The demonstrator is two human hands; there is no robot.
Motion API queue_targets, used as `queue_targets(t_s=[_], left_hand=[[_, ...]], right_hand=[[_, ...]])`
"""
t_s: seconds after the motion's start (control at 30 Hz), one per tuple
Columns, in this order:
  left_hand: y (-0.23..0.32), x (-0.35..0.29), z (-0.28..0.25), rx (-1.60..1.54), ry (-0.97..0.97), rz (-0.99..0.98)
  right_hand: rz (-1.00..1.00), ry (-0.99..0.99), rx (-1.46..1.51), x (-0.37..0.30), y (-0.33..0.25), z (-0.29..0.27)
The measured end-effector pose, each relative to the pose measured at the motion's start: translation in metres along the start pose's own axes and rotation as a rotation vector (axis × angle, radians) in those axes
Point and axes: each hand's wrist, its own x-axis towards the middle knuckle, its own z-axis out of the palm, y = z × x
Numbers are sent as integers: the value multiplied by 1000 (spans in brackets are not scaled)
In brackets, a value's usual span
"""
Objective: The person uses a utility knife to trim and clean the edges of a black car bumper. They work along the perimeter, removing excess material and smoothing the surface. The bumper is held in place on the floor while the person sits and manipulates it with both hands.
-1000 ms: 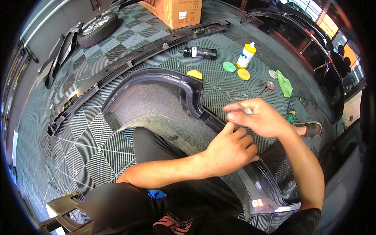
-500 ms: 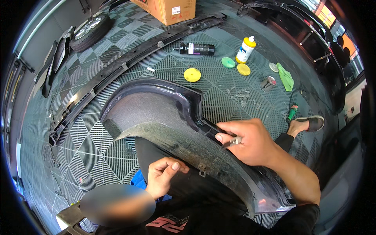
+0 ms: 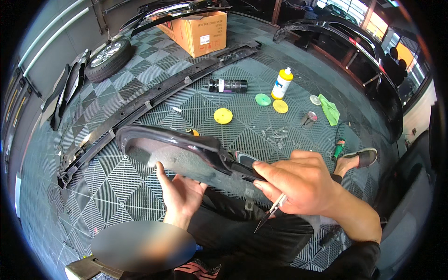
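Your left hand [image 3: 179, 196] props the black bumper panel [image 3: 186, 156] from below, palm spread; your right hand [image 3: 298, 182] grips the panel's edge, pinching a thin blade [image 3: 270, 213]. Keep the blade angled away from your lap

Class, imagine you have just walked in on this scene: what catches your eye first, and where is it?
First comes the big black car body panel held up in the middle, the left hand propping it from below. The right hand grips its edge along with a thin metal tool. Behind, on the grey tiled floor, lie bright yellow and green discs and a yellow-topped bottle.
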Motion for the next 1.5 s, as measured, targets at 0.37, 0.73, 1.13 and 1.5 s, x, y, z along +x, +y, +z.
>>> queue_targets(t_s=[0.37,0.73,1.13,1.5], left_hand=[[-20,41,14,-54,30,108],[-47,12,45,218,-237,104],[-66,17,-8,297,-174,110],[-80,27,-21,328,-176,101]], right_hand=[[-171,120,-250,-18,-21,-19],[-296,173,-334,-45,-34,-43],[-242,187,-311,-112,-24,-11],[-215,143,-321,-126,-29,1]])
